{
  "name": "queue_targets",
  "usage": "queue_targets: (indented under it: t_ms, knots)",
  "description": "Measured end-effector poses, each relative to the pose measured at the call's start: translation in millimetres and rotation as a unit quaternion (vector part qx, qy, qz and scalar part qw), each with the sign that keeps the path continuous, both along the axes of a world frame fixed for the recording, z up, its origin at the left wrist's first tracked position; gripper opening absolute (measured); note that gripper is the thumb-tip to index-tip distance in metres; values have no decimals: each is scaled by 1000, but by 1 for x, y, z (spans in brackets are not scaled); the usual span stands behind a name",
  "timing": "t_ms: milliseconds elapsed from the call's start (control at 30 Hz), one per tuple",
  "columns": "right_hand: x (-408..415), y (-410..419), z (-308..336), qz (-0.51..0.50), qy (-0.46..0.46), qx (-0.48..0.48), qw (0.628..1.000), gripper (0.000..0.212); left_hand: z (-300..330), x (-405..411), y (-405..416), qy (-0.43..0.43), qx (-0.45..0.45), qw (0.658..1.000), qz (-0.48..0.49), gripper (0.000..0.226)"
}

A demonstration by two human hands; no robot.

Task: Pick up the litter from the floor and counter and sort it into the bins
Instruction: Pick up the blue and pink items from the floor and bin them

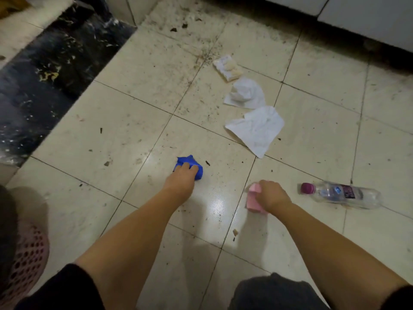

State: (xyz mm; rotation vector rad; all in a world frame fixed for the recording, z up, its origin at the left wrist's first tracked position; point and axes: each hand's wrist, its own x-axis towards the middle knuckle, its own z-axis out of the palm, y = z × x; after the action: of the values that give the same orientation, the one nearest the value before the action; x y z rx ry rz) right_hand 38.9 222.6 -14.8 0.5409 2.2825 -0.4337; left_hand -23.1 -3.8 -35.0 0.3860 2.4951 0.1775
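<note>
Left hand [181, 178] and right hand [269, 194] down, fingers curled closed.

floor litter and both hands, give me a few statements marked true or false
1. The left hand grips a crumpled blue wrapper on the floor. True.
2. The right hand holds a green can. False: it closes on a pink carton.
3. The plastic bottle stands upright. False: it lies on its side on the tiled floor, its magenta cap pointing toward the right hand.
4. Two white paper tissues lie on the tiles beyond the hands. True.
5. The small food packet is already in a bin. False: it lies on the floor beyond the tissues; no bin is clearly visible.
</note>
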Motion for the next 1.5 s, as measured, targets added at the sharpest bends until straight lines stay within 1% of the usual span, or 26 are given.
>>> queue_targets:
  t_ms: [67,167,200,267,400,533,600,700,733,800,867,933,1000,1067,1100,1167,1233,1300,1400,1500]
  knots:
    - [-21,-12,29,16,35,-2,999,13,28,-7,-17,24,22,999,29,33]
    - [-66,-46,76,65,89,-29,994,30,83,-17,-55,81,32,992,94,28]
    - [-80,-63,98,91,112,-44,989,30,102,-20,-70,98,33,987,120,27]
    - [-105,-103,141,149,153,-77,974,25,143,-18,-104,134,28,975,173,28]
    - [-125,-196,205,289,241,-128,918,15,212,4,-184,213,0,939,271,25]
    - [-112,-298,234,392,276,-211,852,9,261,58,-262,285,-28,885,368,24]
    - [-93,-347,243,430,284,-247,821,11,271,97,-296,296,-60,864,403,24]
    - [-57,-415,244,472,273,-293,785,9,267,155,-339,256,-110,850,448,27]
    - [-45,-435,240,495,264,-303,770,10,262,169,-349,229,-122,849,460,29]
    - [-25,-470,224,546,233,-297,748,9,247,182,-361,165,-134,861,463,31]
    - [-15,-497,204,586,190,-251,747,20,225,181,-369,105,-136,879,444,34]
    - [-13,-516,182,621,139,-182,750,32,201,174,-376,56,-140,894,423,35]
    - [-15,-528,159,659,83,-108,740,36,175,168,-384,2,-147,900,409,35]
    - [-17,-536,137,669,37,-65,739,40,156,164,-387,-63,-147,903,400,37]
    - [-16,-539,130,669,20,-50,741,46,151,162,-388,-94,-142,903,395,40]
    - [-15,-540,122,685,38,-19,727,61,149,161,-388,-132,-121,902,394,48]
    - [-17,-537,126,696,76,-19,714,67,156,160,-390,-121,-98,902,402,54]
    - [-23,-534,139,694,111,-42,710,69,170,159,-393,-86,-85,900,419,52]
    - [-35,-524,172,682,190,-76,702,68,204,155,-393,-42,-110,895,429,53]
    - [-50,-497,210,654,254,-91,707,62,243,139,-381,34,-132,899,415,52]
